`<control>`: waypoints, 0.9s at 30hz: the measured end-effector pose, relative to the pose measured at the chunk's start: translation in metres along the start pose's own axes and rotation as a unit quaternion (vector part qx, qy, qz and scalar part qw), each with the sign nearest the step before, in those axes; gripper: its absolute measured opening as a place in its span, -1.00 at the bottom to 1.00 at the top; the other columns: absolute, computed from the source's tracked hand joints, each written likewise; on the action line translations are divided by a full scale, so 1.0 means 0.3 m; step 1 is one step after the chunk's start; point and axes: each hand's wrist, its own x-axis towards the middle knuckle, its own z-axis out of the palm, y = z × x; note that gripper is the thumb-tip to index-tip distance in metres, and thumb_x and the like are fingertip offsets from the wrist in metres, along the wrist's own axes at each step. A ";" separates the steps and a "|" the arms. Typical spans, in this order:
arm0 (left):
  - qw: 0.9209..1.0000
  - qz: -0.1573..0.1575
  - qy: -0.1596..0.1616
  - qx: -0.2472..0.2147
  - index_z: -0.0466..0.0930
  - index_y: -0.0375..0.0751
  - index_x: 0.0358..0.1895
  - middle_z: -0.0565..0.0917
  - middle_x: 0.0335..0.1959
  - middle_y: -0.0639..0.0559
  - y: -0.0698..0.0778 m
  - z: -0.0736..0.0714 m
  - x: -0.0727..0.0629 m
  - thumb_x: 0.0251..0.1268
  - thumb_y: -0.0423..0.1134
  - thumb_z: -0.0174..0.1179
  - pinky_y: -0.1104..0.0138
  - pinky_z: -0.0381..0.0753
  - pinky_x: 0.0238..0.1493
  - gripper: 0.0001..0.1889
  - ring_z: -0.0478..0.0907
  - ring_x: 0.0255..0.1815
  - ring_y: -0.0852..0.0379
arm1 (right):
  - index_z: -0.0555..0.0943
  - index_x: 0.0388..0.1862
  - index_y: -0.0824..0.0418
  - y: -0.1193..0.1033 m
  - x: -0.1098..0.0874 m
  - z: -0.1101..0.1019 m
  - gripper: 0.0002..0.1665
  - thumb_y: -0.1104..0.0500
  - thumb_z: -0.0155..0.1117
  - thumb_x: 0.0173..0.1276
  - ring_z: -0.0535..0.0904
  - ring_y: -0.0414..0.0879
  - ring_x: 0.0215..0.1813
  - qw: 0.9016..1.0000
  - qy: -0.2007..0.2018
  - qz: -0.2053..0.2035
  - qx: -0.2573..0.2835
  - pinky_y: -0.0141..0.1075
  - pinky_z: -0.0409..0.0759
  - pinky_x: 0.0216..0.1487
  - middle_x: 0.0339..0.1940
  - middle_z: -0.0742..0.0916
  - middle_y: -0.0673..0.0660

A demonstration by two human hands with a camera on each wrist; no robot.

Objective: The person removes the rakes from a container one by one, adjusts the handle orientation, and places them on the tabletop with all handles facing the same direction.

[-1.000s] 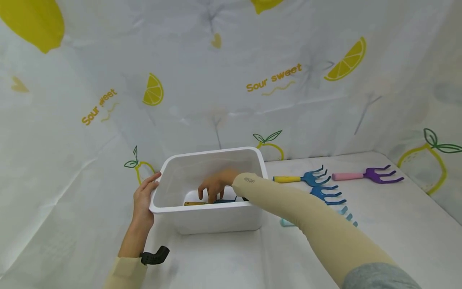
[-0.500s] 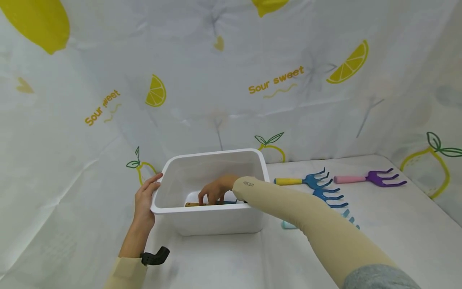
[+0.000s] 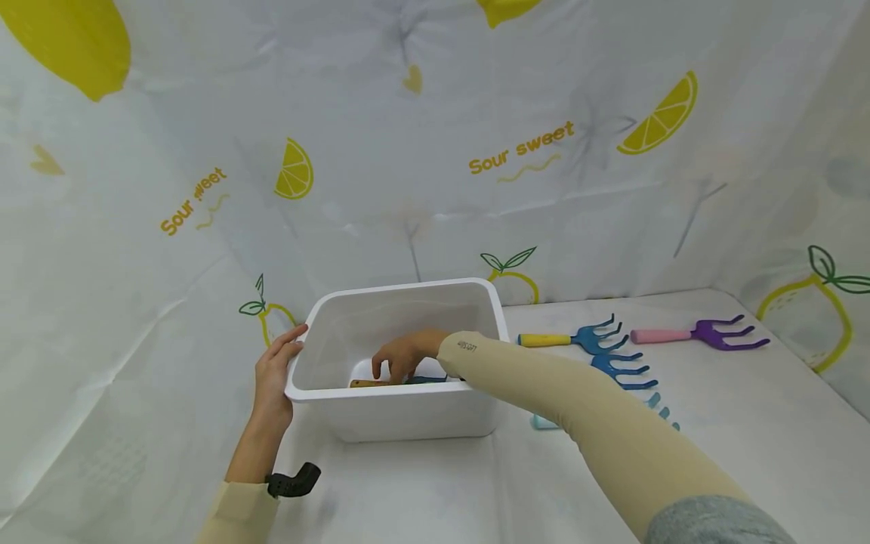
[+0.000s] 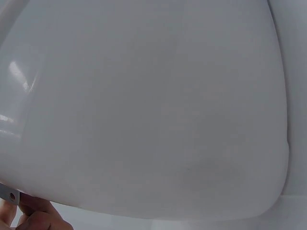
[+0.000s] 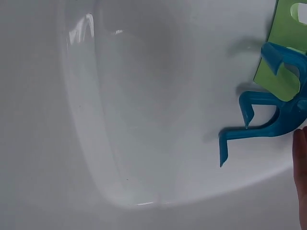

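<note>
Head view: blue fork (image 5: 288,120) lies inside white bin (image 3: 408,415), towards six o'clock. Right hand (image 3: 401,357), fingers bent, is over it; hold cannot be told. Left hand (image 3: 273,370) grips bin at nine o'clock.

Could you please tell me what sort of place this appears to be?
Probably a staged tabletop workspace: a lemon-printed sheet forms the backdrop, and a white bin stands to the left of several small hand rakes.
</note>
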 end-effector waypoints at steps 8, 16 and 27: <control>1.000 -0.004 0.002 0.001 0.42 -0.06 0.49 0.48 0.32 0.24 -0.003 -0.005 0.001 0.64 -0.17 -0.06 0.44 0.64 0.05 -0.55 0.55 0.18 0.24 | 0.36 0.46 0.05 0.005 0.010 0.010 -0.36 0.23 0.27 0.44 0.44 -0.04 0.23 0.999 -0.031 0.041 0.007 0.10 0.53 0.39 0.52 0.39 0.21; 1.000 0.000 0.007 -0.009 0.43 -0.10 0.49 0.50 0.30 0.25 -0.002 -0.003 0.001 0.63 -0.20 -0.05 0.45 0.63 0.03 -0.55 0.57 0.12 0.28 | 0.37 0.46 0.23 0.008 0.006 0.005 -0.34 0.19 0.29 0.43 0.41 -0.07 0.17 0.997 -0.018 0.005 -0.068 -0.19 0.50 0.29 0.40 0.46 0.23; 1.000 -0.002 0.007 -0.009 0.43 -0.09 0.49 0.50 0.30 0.25 0.002 -0.001 0.001 0.63 -0.19 -0.03 0.46 0.63 0.01 -0.54 0.58 0.09 0.30 | 0.61 0.08 0.14 0.021 0.006 0.021 -0.78 0.22 0.22 0.52 0.48 -0.19 -0.17 0.992 -0.034 0.020 -0.124 -0.29 0.54 -0.05 -0.16 0.57 -0.02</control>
